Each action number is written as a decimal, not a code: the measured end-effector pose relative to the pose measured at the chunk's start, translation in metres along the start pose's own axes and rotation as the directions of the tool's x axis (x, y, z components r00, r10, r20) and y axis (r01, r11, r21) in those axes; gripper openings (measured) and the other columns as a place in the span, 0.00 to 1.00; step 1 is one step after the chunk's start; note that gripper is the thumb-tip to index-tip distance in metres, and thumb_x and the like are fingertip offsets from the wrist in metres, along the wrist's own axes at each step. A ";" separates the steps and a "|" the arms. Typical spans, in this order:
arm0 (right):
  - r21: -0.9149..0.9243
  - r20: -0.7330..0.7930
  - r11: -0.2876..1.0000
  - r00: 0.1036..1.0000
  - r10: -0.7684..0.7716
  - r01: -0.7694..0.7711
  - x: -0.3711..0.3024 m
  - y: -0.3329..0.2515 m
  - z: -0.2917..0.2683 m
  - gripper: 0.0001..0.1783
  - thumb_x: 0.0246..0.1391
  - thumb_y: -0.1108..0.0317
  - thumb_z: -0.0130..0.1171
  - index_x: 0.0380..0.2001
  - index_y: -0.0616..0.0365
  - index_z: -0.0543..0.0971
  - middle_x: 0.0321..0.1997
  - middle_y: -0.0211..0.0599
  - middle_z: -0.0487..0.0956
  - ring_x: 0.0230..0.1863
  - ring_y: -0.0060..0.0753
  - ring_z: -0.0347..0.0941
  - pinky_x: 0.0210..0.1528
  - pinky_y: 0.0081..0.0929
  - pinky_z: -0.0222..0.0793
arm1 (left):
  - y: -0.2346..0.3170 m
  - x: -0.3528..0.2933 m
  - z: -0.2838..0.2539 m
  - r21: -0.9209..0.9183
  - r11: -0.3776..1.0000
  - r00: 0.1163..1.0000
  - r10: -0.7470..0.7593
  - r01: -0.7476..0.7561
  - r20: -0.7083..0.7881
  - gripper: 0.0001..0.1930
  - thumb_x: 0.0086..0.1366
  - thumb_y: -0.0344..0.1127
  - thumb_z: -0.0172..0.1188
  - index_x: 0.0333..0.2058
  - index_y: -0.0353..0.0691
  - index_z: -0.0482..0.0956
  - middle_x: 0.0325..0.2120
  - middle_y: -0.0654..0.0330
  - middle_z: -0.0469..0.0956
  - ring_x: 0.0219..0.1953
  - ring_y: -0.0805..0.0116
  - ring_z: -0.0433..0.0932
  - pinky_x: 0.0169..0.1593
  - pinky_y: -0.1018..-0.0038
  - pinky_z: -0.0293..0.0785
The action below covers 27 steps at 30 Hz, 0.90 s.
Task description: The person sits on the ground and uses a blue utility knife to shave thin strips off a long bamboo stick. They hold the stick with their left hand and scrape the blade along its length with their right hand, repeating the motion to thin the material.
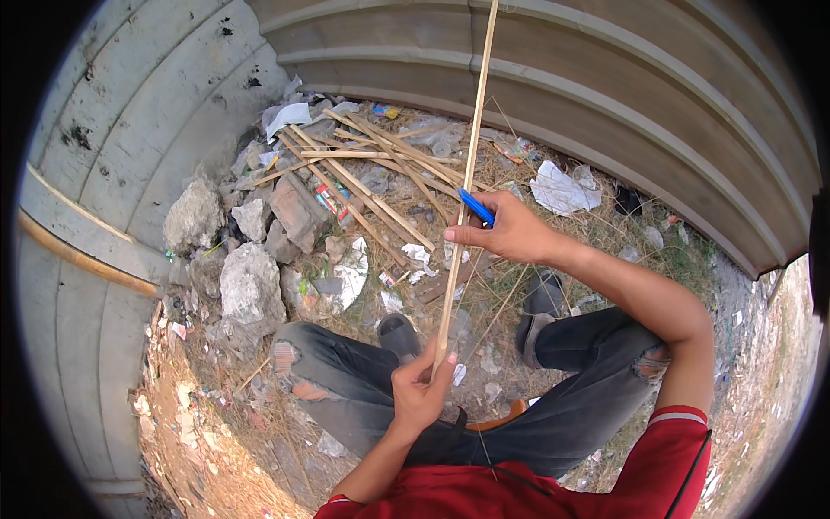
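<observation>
A long, thin wooden strip [471,147] slants upward in front of me, its top running out of view. My left hand [420,387] pinches its lower end between thumb and fingers, just above my lap. Farther up, my right hand [504,228] closes around a blue tool [476,208] that looks like a utility knife. This tool lies against the strip, and the right thumb presses on the wood. Its blade cannot be made out. Beyond my hands, a loose pile of similar wooden strips [367,156] lies crisscrossed on the ground.
Broken concrete chunks [252,285] and a brick piece [298,213] are heaped on the left. Crumpled paper [564,188], plastic scraps and dry grass litter the ground. A corrugated metal wall [605,78] curves behind, and a grey panel wall [147,112] stands left. My bent legs flank the work.
</observation>
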State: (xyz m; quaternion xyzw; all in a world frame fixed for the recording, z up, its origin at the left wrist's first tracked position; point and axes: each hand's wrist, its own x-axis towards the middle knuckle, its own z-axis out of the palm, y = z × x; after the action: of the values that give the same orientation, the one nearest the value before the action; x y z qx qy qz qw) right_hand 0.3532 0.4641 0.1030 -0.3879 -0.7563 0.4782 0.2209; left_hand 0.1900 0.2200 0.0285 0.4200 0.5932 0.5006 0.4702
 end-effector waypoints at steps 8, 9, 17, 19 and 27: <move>0.145 0.115 0.985 0.988 -0.106 0.089 0.001 -0.001 -0.005 0.22 0.58 0.49 0.70 0.36 0.59 0.81 0.24 0.25 0.73 0.29 0.20 0.67 0.32 0.26 0.62 | -0.006 0.008 0.008 -0.039 0.992 0.993 0.119 -0.118 0.025 0.25 0.72 0.30 0.60 0.65 0.27 0.69 0.42 0.63 0.79 0.41 0.82 0.73 0.46 0.82 0.73; 0.170 0.128 0.982 0.987 -0.102 0.080 0.001 0.001 -0.006 0.20 0.60 0.51 0.69 0.38 0.59 0.81 0.26 0.24 0.74 0.30 0.19 0.67 0.33 0.26 0.63 | -0.006 0.008 0.007 -0.043 0.994 0.994 0.105 -0.103 0.035 0.25 0.72 0.30 0.60 0.65 0.27 0.68 0.43 0.62 0.79 0.42 0.81 0.73 0.48 0.81 0.72; -0.243 0.258 0.963 0.965 -0.052 0.117 -0.010 -0.019 -0.014 0.30 0.63 0.39 0.60 0.38 0.61 0.81 0.25 0.40 0.79 0.29 0.36 0.76 0.35 0.39 0.70 | 0.014 0.015 0.000 -0.162 0.982 0.991 -0.077 0.094 0.111 0.25 0.74 0.30 0.57 0.67 0.29 0.66 0.24 0.70 0.74 0.24 0.85 0.71 0.27 0.83 0.68; -0.340 0.329 0.923 0.942 -0.064 0.181 -0.021 -0.032 -0.006 0.33 0.64 0.37 0.54 0.37 0.62 0.81 0.27 0.50 0.80 0.32 0.54 0.78 0.38 0.48 0.72 | 0.020 0.021 0.002 -0.160 0.985 0.997 -0.062 0.069 0.046 0.25 0.75 0.31 0.56 0.67 0.30 0.67 0.20 0.73 0.70 0.19 0.86 0.65 0.22 0.82 0.61; -0.444 0.441 0.861 0.897 -0.030 0.247 -0.039 -0.034 0.032 0.28 0.70 0.46 0.48 0.45 0.62 0.81 0.34 0.59 0.83 0.39 0.66 0.80 0.46 0.58 0.75 | 0.026 0.031 0.004 -0.250 0.967 0.997 -0.053 0.039 -0.049 0.23 0.75 0.30 0.55 0.66 0.32 0.68 0.20 0.73 0.68 0.16 0.87 0.61 0.19 0.83 0.57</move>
State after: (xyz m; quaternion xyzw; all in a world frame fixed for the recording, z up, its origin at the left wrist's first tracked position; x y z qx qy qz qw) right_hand 0.3417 0.4071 0.1206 -0.2624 -0.9083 0.3254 -0.0172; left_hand 0.1883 0.2547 0.0493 0.3298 0.5480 0.5717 0.5140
